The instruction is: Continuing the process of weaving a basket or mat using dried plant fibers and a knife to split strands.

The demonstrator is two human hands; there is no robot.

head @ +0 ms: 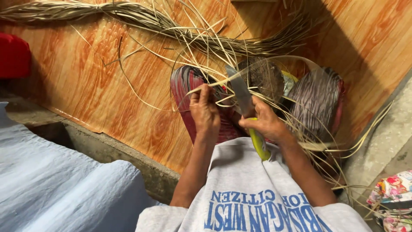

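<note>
My right hand (267, 122) is fisted on the knife (246, 109): yellow handle toward my belly, blade pointing up and away, long axis near-vertical over my lap. My left hand (205, 112) has its fingers curled, apparently pinching a pale strip (214, 83) that crosses just beside the blade.

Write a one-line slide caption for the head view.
Seated person's left hand pinches a pale strip while the right hand holds a yellow-handled knife to it.
</note>
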